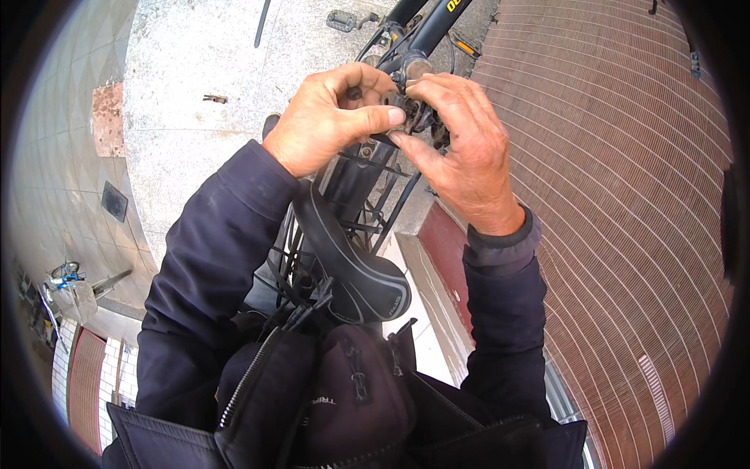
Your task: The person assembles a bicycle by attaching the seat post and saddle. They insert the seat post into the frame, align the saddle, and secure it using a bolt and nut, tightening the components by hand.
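Both hands meet at a dark, dirty metal fitting (404,111) on a black bicycle frame (439,26), at the top middle of the view. My left hand (337,114) grips the fitting's left side, its thumb laid along it and its fingers curled behind. From the right, my right hand (466,140) has its thumb and fingertips on the same fitting. Fingers hide much of the part, so its exact kind is unclear. Below the hands lies a black bicycle saddle (357,264), detached or turned; I cannot tell which. A black rack (398,208) runs beside it.
A pedal (341,21) shows above left. On the pale ground lie a small tool or part (215,99) and a dark bar (262,23). A dark square plate (114,201) is farther left. A brown ribbed surface (592,176) fills the right side.
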Demonstrator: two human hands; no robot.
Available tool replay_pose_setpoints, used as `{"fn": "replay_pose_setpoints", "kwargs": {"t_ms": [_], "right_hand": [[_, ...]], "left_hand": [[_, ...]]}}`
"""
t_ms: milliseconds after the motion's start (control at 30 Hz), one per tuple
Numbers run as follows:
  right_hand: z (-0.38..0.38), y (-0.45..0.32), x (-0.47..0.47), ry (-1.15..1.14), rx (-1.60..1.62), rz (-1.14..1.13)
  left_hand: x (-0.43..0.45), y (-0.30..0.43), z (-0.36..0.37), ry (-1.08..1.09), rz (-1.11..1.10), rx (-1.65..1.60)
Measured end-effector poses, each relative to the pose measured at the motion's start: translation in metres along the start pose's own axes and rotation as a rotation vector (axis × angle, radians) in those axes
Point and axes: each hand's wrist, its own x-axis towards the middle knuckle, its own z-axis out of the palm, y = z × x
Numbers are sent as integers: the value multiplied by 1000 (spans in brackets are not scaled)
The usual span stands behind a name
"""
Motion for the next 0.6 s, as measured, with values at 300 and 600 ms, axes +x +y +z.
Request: {"fn": "replay_pose_setpoints", "kwargs": {"t_ms": [300,600], "right_hand": [[-5,0,2,-46,-37,-11],[-29,-18,-19,137,-24,84]], "left_hand": [[-9,-8,-26,-40,-64,-254],[-18,-9,-33,3,-118,-440]]}}
